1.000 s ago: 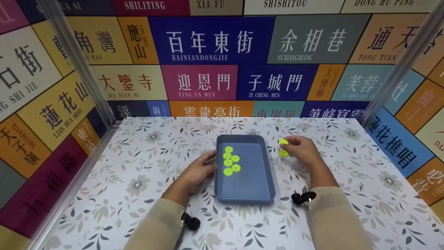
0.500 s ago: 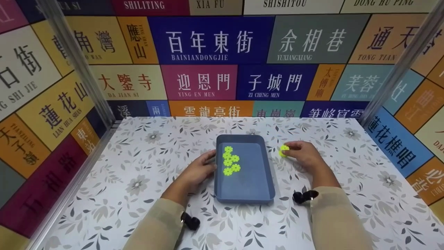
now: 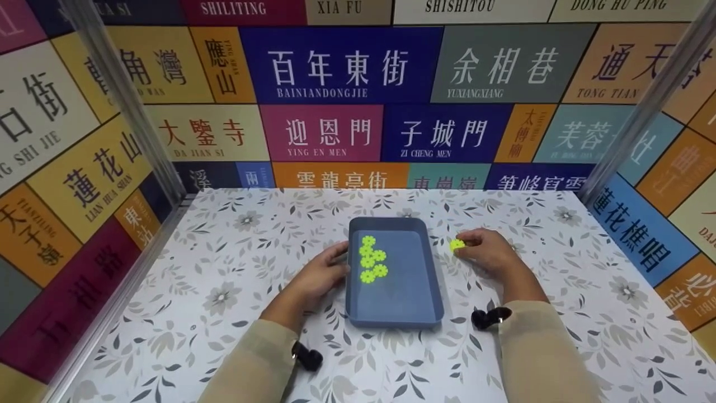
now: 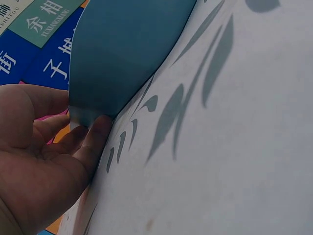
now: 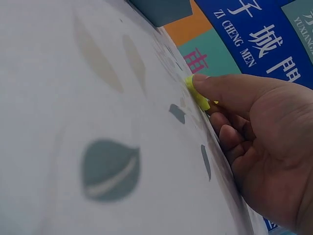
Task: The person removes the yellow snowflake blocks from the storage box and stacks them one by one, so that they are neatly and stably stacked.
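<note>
My left hand (image 3: 320, 275) rests its fingertips against the left outer wall of a grey-blue tray (image 3: 411, 312). In the left wrist view, the fingers (image 4: 95, 142) meet that wall low down near the tabletop. Inside the tray, several bright yellow-green snowflake discs (image 3: 367, 261) lie in a cluster on the left half. To the right of the tray, my right hand (image 3: 492, 252) pinches another snowflake disc (image 3: 456, 245) between thumb and fingers, close over the tablecloth. The right wrist view shows the thumb on the disc's edge (image 5: 198, 94), with much of it hidden behind the hand.
A white tablecloth (image 3: 251, 224) with grey leaves and flowers covers the table. Colourful sign panels (image 3: 344, 64) stand behind and on both sides, with clear corner posts (image 3: 632, 112) at left and right. Black cameras (image 3: 489, 318) are strapped at both wrists.
The right hand has lowered its disc to where another lay on the tablecloth, and one disc now shows at its fingertips. The left hand, tray and discs inside stay put.
</note>
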`<control>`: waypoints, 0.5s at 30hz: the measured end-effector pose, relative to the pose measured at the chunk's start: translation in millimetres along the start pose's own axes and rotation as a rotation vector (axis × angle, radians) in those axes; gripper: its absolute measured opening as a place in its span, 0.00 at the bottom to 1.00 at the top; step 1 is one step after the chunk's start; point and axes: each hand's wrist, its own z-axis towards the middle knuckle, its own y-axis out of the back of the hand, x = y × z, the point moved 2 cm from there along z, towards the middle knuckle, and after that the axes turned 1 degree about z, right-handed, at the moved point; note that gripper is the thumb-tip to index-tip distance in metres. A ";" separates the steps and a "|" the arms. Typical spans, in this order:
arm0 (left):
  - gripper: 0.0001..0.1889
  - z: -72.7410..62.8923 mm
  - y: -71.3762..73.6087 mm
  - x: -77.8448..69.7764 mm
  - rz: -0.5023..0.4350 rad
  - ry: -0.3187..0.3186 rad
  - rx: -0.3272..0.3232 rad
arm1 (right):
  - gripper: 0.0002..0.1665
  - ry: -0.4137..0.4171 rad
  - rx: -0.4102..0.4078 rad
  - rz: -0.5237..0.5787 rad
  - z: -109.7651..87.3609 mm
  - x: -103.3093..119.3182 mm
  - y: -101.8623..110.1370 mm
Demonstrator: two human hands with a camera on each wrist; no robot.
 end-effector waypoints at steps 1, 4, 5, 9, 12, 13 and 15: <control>0.35 -0.1 0.0 -0.1 0.004 0.001 -0.001 | 0.33 0.005 0.001 -0.002 -0.2 0.1 0.1; 0.35 -0.1 0.1 -0.2 0.011 -0.010 0.000 | 0.33 0.018 0.001 -0.002 -0.1 0.1 0.2; 0.35 0.1 0.0 0.1 0.008 -0.014 0.005 | 0.33 0.020 0.003 0.000 -0.2 0.2 0.1; 0.35 0.9 -0.5 1.9 -0.008 -0.029 0.023 | 0.33 0.022 0.011 0.003 -0.4 0.6 -0.4; 0.34 2.0 -0.6 3.2 -0.014 -0.024 0.025 | 0.33 0.009 0.009 0.011 -0.5 0.4 -0.3; 0.34 2.4 -0.6 3.4 -0.013 -0.022 0.022 | 0.33 0.002 0.004 0.021 -0.2 0.1 0.0; 0.34 2.8 -0.9 3.4 -0.008 -0.018 0.018 | 0.34 -0.008 -0.007 0.038 0.3 0.0 0.7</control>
